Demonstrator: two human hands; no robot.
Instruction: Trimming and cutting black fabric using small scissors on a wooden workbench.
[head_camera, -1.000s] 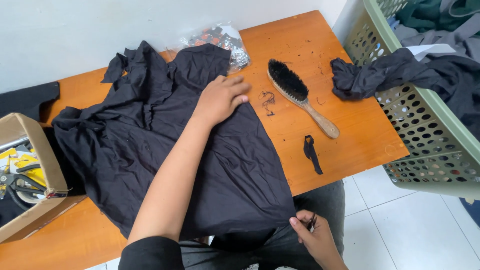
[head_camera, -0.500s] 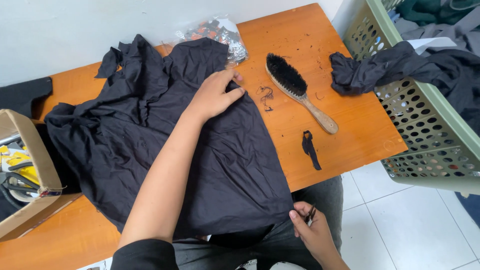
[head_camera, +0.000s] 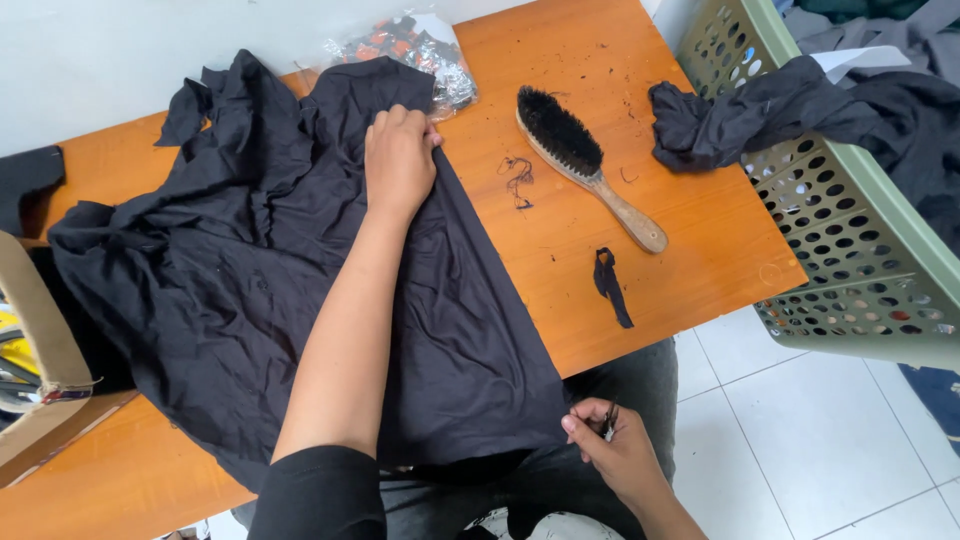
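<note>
Black garment (head_camera: 250, 290) lies spread across the wooden table (head_camera: 640, 250), crumpled toward the far left, its near hem hanging over the table edge onto the person's lap. Against the earlier frames, the cloth looks pulled a little flatter along its right edge, which now runs as a straight diagonal from the far end down to the near corner.

Green perforated laundry basket (head_camera: 850, 260) stands at the table's right end, dark clothes draped over its rim; unchanged. Cardboard box (head_camera: 40, 340) sits at the left edge, partly out of view.

Left hand (head_camera: 398, 160) rests on the garment's far end, fingers curled and pressed down into the fabric. A second ago it lay lower and flatter with fingers spread; it has since slid toward the far edge, close to the crinkled plastic bag (head_camera: 420, 50).

Right hand (head_camera: 610, 450) is below the table edge at the garment's near right corner, thumb and fingers pinching a small dark tool, about where it was before.

Wooden-handled brush (head_camera: 585, 165) lies on bare table right of the garment, untouched. A black fabric scrap (head_camera: 610, 285) and a tangle of thread (head_camera: 520, 180) lie near it, both unmoved.
</note>
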